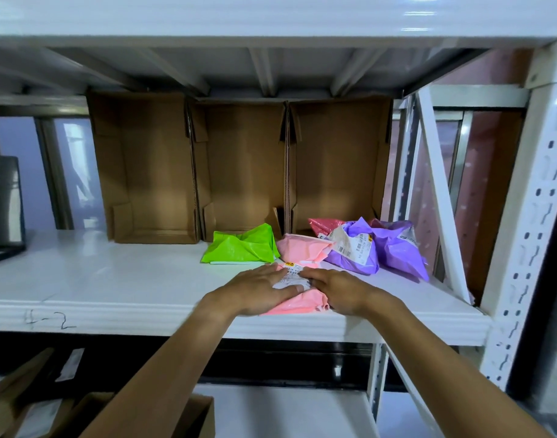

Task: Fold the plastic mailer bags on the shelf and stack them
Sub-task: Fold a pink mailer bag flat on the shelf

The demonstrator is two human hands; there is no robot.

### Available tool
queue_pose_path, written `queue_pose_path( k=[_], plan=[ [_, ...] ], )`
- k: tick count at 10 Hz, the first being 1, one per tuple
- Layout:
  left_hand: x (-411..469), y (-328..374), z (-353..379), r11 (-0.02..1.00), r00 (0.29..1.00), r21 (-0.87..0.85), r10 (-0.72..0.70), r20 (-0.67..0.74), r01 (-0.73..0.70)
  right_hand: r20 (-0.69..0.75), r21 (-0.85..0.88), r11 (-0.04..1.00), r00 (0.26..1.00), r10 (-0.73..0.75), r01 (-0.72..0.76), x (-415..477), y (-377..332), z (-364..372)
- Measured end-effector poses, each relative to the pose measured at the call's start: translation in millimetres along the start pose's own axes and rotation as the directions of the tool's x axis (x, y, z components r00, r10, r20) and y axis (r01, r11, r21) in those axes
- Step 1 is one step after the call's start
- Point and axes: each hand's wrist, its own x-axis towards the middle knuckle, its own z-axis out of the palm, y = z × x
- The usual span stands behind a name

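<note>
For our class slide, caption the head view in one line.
Left hand and right hand rest on a pink mailer bag on the white shelf, green bag and purple bags behind.

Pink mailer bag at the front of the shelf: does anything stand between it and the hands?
Nothing visible does. The left hand and the right hand rest directly on the pink mailer bag, at its white label.

A lime-green mailer (244, 248) at 9 o'clock of a pale pink mailer (302, 251); a purple mailer (350, 267), its white label (354, 245) barcoded black, at 3 o'clock. At 12 o'clock, brown boxes (151, 172); a white shelf (113, 279).
</note>
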Motion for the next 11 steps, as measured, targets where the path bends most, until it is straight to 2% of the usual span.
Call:
queue_pose_path(
  k=[1,2,3,4,5,6,7,9,10,11],
  plan=[
    [-3.0,-6.0,-1.0,0.997,0.999,-0.074,-0.002,-0.041,-0.001,-0.046,-0.023,1.000,0.999,0.020,-0.021,-8.1,2.9,-0.5],
    [-9.0,-16.2,2.0,0.985,0.981,-0.172,-0.007,-0.196,-0.028,-0.180,0.107,0.993,0.981,0.071,-0.052,-18.5,3.3,0.8],
    [-18.3,-14.6,6.8,0.959,0.930,-0.268,-0.009,-0.367,-0.097,-0.359,0.273,0.962,0.927,0.107,-0.006,-22.0,-0.8,1.9],
    [-31.5,5.4,7.6,0.927,0.903,-0.318,0.050,-0.427,-0.202,-0.418,0.312,0.950,0.900,0.122,0.016,-28.0,-11.5,5.1],
    [-35.1,30.0,14.0,0.965,0.921,-0.145,0.157,-0.356,-0.220,-0.307,0.157,0.987,0.949,0.070,-0.022,-35.4,-20.9,9.0],
    [-35.0,39.8,24.0,0.987,0.958,-0.066,0.128,-0.258,-0.150,-0.171,-0.072,0.995,0.984,0.051,-0.064,-37.9,-23.8,9.5],
    [-36.1,38.6,24.3,0.991,0.964,-0.094,0.071,-0.255,-0.098,-0.167,-0.045,0.997,0.984,0.055,-0.064,-42.1,-28.6,7.9],
    [-32.6,35.8,20.9,0.999,0.990,0.022,0.028,-0.137,-0.025,-0.124,0.053,0.994,0.987,0.100,-0.094,-40.1,-28.0,5.3],
    [-34.8,25.8,19.2,0.992,0.995,0.122,0.030,-0.094,-0.019,-0.108,-0.008,0.998,0.992,0.063,-0.064,-39.1,-27.8,4.8],
    [-37.4,16.2,16.2,0.991,0.997,0.132,0.010,-0.075,0.000,-0.094,-0.012,0.997,0.993,0.074,-0.075,-35.7,-24.8,5.4]
  ],
)
